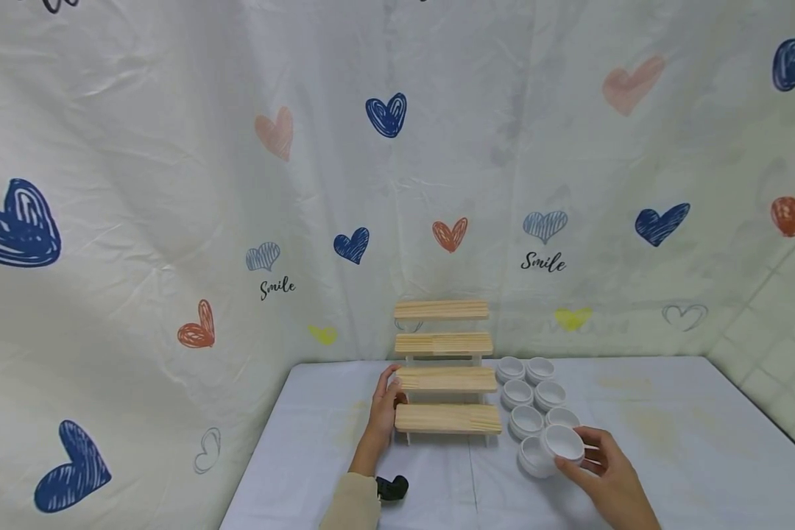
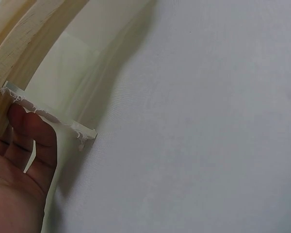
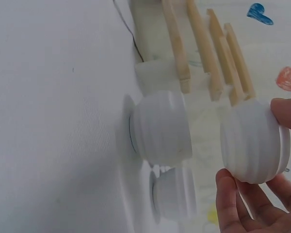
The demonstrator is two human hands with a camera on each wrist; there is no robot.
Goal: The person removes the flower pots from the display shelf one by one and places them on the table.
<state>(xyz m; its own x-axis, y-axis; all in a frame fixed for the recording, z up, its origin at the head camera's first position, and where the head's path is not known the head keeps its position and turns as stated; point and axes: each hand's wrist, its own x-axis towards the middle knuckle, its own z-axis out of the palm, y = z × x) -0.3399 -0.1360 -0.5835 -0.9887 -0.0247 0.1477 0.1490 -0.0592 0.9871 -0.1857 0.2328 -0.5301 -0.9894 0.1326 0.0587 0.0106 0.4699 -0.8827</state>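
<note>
My right hand (image 1: 606, 471) holds a small white ribbed bowl (image 1: 563, 440) by its side, thumb at the near side and fingers at the far side. In the right wrist view this held bowl (image 3: 252, 141) is raised off the table, apart from the bowl (image 3: 162, 127) standing beside it. At the left side of a tiered wooden display stand (image 1: 447, 418) is my left hand (image 1: 383, 412). Its fingers curl under the end of a wooden board (image 2: 19, 63), close to the white support (image 2: 53, 114) in the left wrist view.
Several matching white bowls (image 1: 517, 394) stand in two columns right of the stand. A black object (image 1: 392, 488) shows at the left wrist. The white-covered table (image 1: 642, 412) meets a curtain (image 1: 477, 169) printed with hearts at its back edge.
</note>
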